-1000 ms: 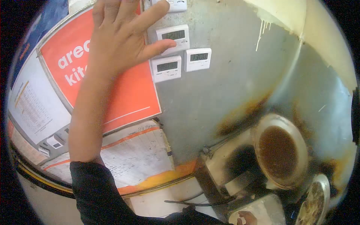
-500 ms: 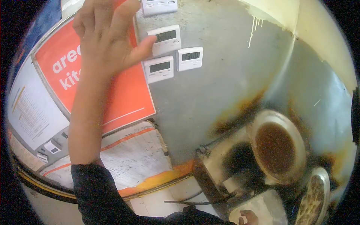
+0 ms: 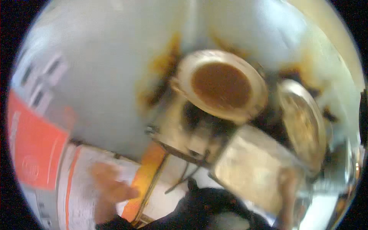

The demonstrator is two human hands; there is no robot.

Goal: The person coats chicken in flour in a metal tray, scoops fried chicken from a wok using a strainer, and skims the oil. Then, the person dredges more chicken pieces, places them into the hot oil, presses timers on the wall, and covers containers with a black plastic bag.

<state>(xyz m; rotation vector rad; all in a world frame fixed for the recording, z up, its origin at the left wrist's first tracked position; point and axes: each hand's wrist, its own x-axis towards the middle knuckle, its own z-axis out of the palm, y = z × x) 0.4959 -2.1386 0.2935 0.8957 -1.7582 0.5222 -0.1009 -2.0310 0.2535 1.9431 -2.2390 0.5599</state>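
Note:
My left hand [image 3: 111, 186] is low on the left, in front of a papered board [image 3: 82, 184], its fingers smeared by motion; whether it touches the paper is unclear. At the lower right, my right hand [image 3: 288, 182] lies over the right side of a pale rectangular tray or surface [image 3: 249, 165]. Its fingers are blurred too, and no held object can be made out. Beyond the tray, a large round pan [image 3: 180, 82] contains brown liquid [image 3: 221, 85].
A second round pan [image 3: 303, 122] with mottled contents stands at the right. White timers [image 3: 40, 97] hang on the metal wall [image 3: 103, 76] above a red poster [image 3: 36, 145]. A dark cable or rod [image 3: 184, 180] lies below the stained stove [image 3: 172, 124].
The view has swung right and downward. My left hand has dropped from beside the timers to the papered board. More of my right hand and forearm now shows over the pale tray.

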